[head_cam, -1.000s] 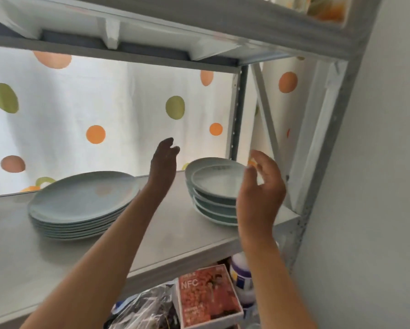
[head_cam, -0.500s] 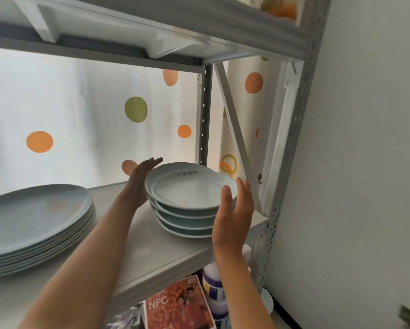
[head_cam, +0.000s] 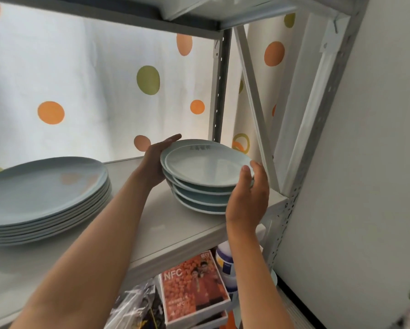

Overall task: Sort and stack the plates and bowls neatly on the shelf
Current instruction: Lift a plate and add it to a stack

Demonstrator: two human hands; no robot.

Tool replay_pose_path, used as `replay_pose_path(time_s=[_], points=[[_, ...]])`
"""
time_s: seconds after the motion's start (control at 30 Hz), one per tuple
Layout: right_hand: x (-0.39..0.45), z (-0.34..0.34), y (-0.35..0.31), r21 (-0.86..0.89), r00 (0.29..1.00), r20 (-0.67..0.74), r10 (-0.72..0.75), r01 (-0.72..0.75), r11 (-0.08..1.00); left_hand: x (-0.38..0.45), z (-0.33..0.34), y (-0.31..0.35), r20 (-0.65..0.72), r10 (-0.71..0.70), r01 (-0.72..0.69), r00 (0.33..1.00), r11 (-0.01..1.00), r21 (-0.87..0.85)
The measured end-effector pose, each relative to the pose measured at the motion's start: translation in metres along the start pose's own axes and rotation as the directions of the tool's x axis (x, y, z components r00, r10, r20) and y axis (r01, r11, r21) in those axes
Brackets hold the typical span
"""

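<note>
Both hands' fingers (head_cam: 258, 172) flank bowl stack (head_cam: 204, 186), touching rims.

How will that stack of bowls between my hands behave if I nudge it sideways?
The stack of bowls looks rigid and glossy, so it would probably slide easily on the smooth shelf. The bowls sit unevenly, so the top ones may shift or slip off. It stands near the shelf's front edge, so it could drop and break.

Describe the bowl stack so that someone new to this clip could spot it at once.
On the grey metal shelf, look right, next to the rear upright post. The bowl stack sits there between both hands, left hand and right hand. It is smaller, deeper and less tidy than the wide flat plate stack on the left.
</note>
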State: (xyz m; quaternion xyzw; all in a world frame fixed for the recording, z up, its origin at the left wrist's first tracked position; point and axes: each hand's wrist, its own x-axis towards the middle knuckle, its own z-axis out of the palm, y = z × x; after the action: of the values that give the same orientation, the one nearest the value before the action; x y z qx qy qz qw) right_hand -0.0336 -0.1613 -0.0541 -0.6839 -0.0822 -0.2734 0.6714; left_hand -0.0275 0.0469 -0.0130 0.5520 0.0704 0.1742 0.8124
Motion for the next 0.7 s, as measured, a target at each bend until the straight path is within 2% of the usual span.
replay_pose_path(time_s=[0.13,0.27,0.5,0.7], points=[[-0.0009,-0.0004,0.0006,0.022,1.000,-0.016,0.008,-0.007,1.000,-0.0012,0.0012,-0.0020,0.002,0.000,0.000,1.000,0.999,0.038],[-0.0002,0.0007,0.0019,0.022,1.000,-0.021,0.003,-0.002,1.000,-0.0035,0.0004,-0.0022,0.133,0.013,-0.021,0.991,0.998,0.060],[0.0017,-0.0019,-0.0012,0.084,1.000,-0.027,0.010,-0.008,0.996,0.0023,-0.0039,-0.0048,0.018,-0.014,0.012,1.000,0.996,0.087],[0.0041,-0.0016,0.0021,0.113,0.999,-0.033,0.005,-0.002,0.994,-0.0021,-0.0005,-0.0046,0.062,0.025,-0.033,0.998,0.991,0.126]])
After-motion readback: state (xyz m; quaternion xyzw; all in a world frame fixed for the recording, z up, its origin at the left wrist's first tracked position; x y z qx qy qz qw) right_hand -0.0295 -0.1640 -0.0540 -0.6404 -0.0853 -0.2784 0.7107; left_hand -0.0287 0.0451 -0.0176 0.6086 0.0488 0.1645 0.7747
